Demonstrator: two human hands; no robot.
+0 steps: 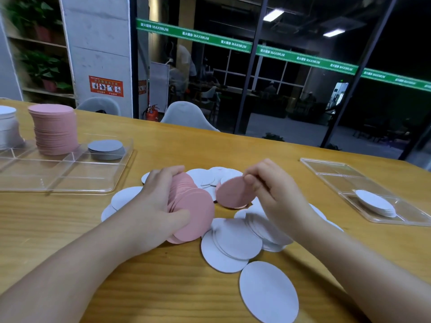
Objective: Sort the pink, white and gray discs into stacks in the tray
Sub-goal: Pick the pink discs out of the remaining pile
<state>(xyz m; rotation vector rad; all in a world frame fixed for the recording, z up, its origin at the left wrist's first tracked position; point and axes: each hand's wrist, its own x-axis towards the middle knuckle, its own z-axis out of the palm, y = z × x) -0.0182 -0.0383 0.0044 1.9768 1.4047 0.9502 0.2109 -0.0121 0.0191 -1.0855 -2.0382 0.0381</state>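
My left hand point(156, 203) grips a thick bundle of pink discs point(193, 210) held on edge over the table. My right hand point(272, 190) pinches a single pink disc point(233, 193) by its upper rim, just right of the bundle. Several white discs point(235, 241) lie scattered on the wooden table around both hands. At the far left a clear divided tray point(70, 183) holds a tall pink stack point(54, 129), a low gray stack point(106, 149) and a white stack point(7, 127) cut off by the frame edge.
A second clear tray point(331, 169) at the right holds a small white stack point(375, 202). One large white disc point(268, 291) lies near the table's front edge. Two gray chairs point(186, 115) stand behind the table, before a glass wall.
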